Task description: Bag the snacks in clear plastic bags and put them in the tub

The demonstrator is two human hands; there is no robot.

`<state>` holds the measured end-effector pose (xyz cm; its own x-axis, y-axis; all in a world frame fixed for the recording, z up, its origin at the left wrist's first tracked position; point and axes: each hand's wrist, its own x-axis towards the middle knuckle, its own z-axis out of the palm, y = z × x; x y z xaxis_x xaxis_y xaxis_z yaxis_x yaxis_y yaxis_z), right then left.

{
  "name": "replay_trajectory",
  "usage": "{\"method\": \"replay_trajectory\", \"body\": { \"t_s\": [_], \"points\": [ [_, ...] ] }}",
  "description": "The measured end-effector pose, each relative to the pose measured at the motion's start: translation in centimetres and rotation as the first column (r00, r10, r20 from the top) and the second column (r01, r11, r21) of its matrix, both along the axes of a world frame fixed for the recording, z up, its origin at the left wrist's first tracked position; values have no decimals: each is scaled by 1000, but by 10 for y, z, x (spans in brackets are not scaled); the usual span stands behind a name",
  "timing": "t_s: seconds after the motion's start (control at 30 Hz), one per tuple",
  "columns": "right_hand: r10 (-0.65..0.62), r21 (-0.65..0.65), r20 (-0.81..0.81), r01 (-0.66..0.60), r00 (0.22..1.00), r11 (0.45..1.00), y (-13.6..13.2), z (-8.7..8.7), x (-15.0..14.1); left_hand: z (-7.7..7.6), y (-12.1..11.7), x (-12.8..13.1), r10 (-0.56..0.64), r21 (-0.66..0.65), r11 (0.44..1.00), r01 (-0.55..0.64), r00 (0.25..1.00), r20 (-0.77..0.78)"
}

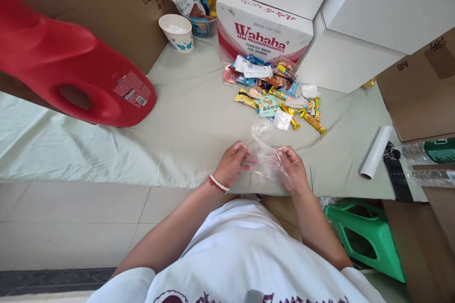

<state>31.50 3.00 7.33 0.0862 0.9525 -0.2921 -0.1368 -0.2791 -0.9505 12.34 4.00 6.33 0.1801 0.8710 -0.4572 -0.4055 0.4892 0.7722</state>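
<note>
A clear plastic bag (263, 154) is stretched between my two hands just above the pale green cloth (185, 123). My left hand (232, 163), with a bead bracelet at the wrist, pinches the bag's left edge. My right hand (293, 168) pinches its right edge. Both hands are closed on the film. Beyond the bag lies a heap of small wrapped snacks (275, 94), yellow, blue and orange packets, a short reach ahead of my fingers.
A Wahaha carton (263, 28) and white boxes stand behind the snacks. A paper cup (177, 32) and a bowl of packets (199, 7) sit at the back. A red plastic stool (71, 71) lies left; a roll of bags (376, 151), bottles and a green stool (369, 236) are right.
</note>
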Motion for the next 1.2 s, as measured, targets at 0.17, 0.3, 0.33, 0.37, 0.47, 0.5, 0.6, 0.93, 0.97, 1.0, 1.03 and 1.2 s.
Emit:
{"method": "replay_trajectory", "body": {
  "t_s": [0.17, 0.3, 0.33, 0.37, 0.47, 0.5, 0.6, 0.93, 0.97, 1.0, 1.03, 1.2],
  "points": [
    [-120, -18, 80, 122, 990, 992, 4, -3, 11, -3, 5, -3, 109, 17, 994, -108, 987, -119],
    [-190, -29, 139, 196, 972, 980, 12, -2, 30, 1, 8, -18, 141, 48, 990, -135, 977, -160],
    [-207, -19, 155, 212, 966, 977, 14, -1, 34, 2, 8, -23, 154, 50, 988, -148, 974, -167],
    [-222, 4, 174, 224, 959, 974, 16, 0, 38, 3, 8, -28, 168, 52, 986, -161, 970, -173],
    [-238, 135, 244, 210, 940, 968, 20, 2, 44, 8, 9, -39, 184, 41, 983, -180, 969, -166],
    [-246, 184, 263, 201, 933, 962, 22, 2, 44, 9, 10, -41, 185, 32, 983, -182, 971, -153],
    [-201, 198, 203, 161, 958, 967, 27, -1, 40, 10, 15, -38, 204, -58, 976, -210, 974, -96],
    [338, -280, -106, -354, 935, 892, 13, 14, 48, 20, 22, -42, 140, -116, 981, -157, 980, -144],
    [316, -292, -88, -328, 945, 899, 11, 14, 50, 19, 21, -45, 105, -121, 984, -129, 977, -188],
    [292, -299, -58, -295, 955, 907, 9, 11, 51, 17, 20, -47, 71, -136, 985, -106, 968, -242],
    [267, -305, -12, -258, 964, 917, 8, 7, 50, 15, 19, -50, 42, -154, 984, -92, 953, -301],
    [233, -259, 208, -176, 950, 950, 2, -14, 43, 11, 15, -60, 165, 99, 985, -141, 617, -770]
  ]
}}
